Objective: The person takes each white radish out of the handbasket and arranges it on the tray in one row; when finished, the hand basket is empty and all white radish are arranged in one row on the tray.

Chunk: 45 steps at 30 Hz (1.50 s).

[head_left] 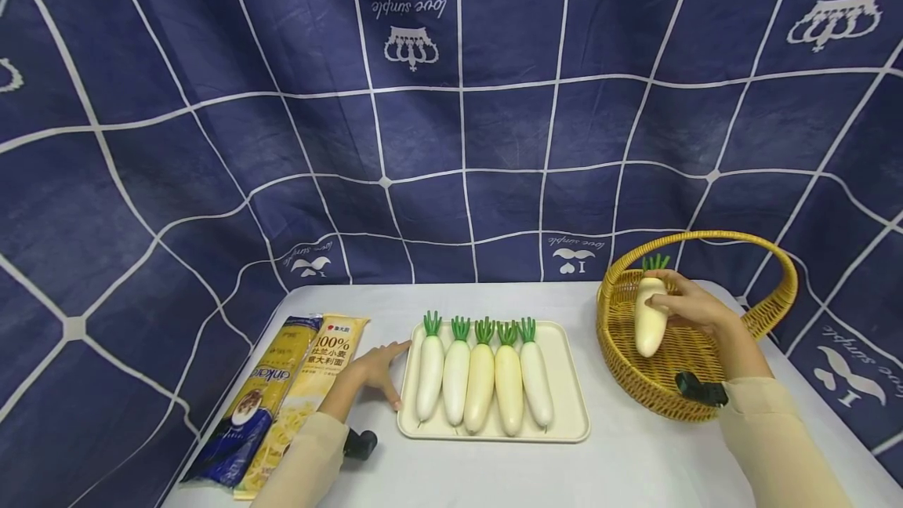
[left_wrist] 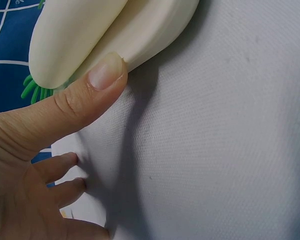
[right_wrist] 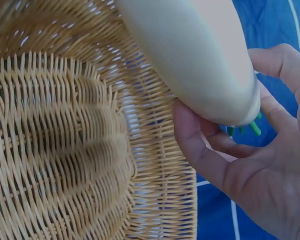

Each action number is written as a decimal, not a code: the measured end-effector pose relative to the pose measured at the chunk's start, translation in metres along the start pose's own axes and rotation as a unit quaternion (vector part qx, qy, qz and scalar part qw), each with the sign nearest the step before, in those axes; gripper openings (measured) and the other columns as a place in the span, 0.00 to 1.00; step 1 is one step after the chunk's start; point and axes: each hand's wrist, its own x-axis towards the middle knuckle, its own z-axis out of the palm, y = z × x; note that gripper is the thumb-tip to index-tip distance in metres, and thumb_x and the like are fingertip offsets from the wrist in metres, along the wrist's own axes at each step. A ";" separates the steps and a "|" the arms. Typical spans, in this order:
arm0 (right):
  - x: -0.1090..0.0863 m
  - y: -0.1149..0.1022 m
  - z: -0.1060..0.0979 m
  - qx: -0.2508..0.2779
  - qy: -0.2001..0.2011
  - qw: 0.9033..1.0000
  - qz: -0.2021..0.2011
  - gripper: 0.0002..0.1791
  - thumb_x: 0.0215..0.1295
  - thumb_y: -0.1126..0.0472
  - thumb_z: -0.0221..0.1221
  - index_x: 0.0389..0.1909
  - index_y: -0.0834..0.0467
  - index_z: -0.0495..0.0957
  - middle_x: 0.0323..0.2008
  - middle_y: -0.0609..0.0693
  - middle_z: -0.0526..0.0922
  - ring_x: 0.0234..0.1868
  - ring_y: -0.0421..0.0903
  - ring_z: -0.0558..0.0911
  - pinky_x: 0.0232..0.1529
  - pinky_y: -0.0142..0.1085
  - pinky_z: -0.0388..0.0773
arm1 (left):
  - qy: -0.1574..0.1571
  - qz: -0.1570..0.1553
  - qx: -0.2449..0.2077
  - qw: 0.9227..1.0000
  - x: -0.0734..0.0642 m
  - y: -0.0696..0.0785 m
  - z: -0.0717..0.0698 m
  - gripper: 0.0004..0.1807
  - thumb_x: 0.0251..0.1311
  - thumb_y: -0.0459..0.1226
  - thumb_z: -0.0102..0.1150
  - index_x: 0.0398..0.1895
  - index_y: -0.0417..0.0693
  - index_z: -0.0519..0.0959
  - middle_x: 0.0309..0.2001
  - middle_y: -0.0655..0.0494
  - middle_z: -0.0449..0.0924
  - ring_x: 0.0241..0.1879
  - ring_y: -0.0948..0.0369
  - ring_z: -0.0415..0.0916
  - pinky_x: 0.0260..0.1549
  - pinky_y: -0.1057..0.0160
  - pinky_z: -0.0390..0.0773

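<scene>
My right hand (head_left: 690, 306) grips a white radish (head_left: 650, 318) near its green-leaved end, over the wicker basket (head_left: 621, 351). In the right wrist view, thumb and fingers curl round the top of the radish (right_wrist: 200, 55), with the woven basket wall (right_wrist: 160, 165) behind it. My left hand (head_left: 374, 371) is at the left edge of the cream tray (head_left: 571, 414), fingers spread and thumb at the rim. Several radishes (head_left: 480, 390) lie side by side on the tray, leaves pointing away from me. The left wrist view shows the left thumb (left_wrist: 105, 72) against the tray's edge, below a radish (left_wrist: 70, 40).
Two pasta packets, a blue-and-gold one (head_left: 254, 406) and a pale yellow one (head_left: 317, 382), lie left of the tray. The basket's tall arched handle (head_left: 698, 236) rises over its opening. A dark blue checked curtain (head_left: 494, 132) hangs behind the white table (head_left: 494, 477).
</scene>
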 end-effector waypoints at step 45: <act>-0.075 -0.007 0.062 -0.047 0.020 0.983 -0.178 0.30 0.58 0.69 0.58 0.61 0.62 0.60 0.48 0.57 0.69 0.41 0.41 0.77 0.33 0.37 0.79 | 0.000 -0.005 0.004 1.000 0.000 0.001 -0.001 0.63 0.20 0.37 0.82 0.70 0.45 0.60 0.68 0.33 0.56 0.66 0.33 0.50 0.65 0.36 0.51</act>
